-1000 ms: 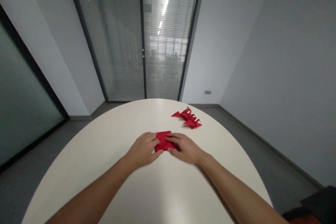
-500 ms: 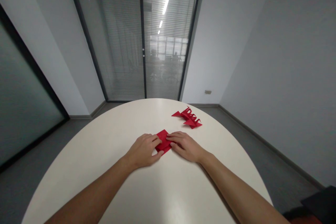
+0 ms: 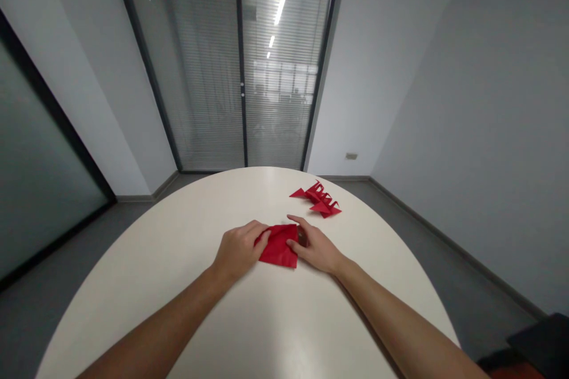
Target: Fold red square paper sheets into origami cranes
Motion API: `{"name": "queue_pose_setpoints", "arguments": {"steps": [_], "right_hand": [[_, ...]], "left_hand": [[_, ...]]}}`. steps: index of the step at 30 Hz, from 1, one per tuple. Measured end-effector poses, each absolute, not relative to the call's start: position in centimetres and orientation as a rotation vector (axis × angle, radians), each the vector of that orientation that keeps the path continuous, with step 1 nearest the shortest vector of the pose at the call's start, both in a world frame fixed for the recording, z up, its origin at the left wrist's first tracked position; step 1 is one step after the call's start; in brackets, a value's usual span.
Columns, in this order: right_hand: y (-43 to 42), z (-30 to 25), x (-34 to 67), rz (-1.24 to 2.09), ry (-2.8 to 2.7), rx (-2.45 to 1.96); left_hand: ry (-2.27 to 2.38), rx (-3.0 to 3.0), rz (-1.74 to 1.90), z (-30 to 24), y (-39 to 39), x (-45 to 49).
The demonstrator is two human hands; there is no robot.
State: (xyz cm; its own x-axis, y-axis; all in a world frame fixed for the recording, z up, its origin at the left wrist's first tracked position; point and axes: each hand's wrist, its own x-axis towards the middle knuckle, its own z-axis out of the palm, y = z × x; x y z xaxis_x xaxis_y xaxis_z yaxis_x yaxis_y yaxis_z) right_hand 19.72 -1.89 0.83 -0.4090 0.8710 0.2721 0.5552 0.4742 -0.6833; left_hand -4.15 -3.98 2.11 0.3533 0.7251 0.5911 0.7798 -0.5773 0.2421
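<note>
Between my hands is a sheet of red paper (image 3: 279, 247), creased and roughly rectangular, just over the white tabletop. My left hand (image 3: 242, 247) pinches its left edge, thumb on the near face and fingers behind. On the other side, my right hand (image 3: 316, 247) has its thumb on the paper's right edge, with the index finger stretched out past the top corner; its other fingers are partly hidden behind. Beyond my right hand lie several folded red paper cranes (image 3: 320, 198), bunched together with pointed wings and necks.
The round white table (image 3: 186, 284) fills the foreground. Past its far edge stand a glass partition with blinds (image 3: 213, 100) and a grey wall with a socket (image 3: 351, 156). A dark object (image 3: 540, 346) sits off the table at lower right.
The red paper has turned from a diamond lying under my fingers to a wider rectangle, its near face now exposed. My right index finger has lifted and stretched out; my left hand has closed on the edge.
</note>
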Motion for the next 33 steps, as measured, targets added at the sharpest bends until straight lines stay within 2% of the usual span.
{"name": "queue_pose_setpoints", "arguments": {"steps": [4,9,18,25,33], "right_hand": [[-1.8,0.6,19.7,0.866,-2.004,-1.084],[-1.4,0.5,19.7,0.929,-1.914,-1.079],[-0.9,0.6,20.3,1.196,-1.737,-0.999],[-0.7,0.9,20.3,0.968,-1.787,-1.066],[-0.1,0.2,20.7,0.805,-1.834,-1.211]], "left_hand": [[-1.551,-2.426,-1.245,2.3,-3.8,-4.3],[-1.82,-2.296,-1.485,2.2,-3.0,-4.9],[-1.977,-2.177,-1.522,1.5,-2.1,-5.8],[-1.922,-2.163,-1.607,1.6,-2.1,-5.9],[-2.05,-2.373,-1.466,0.7,-1.9,-5.5]]}}
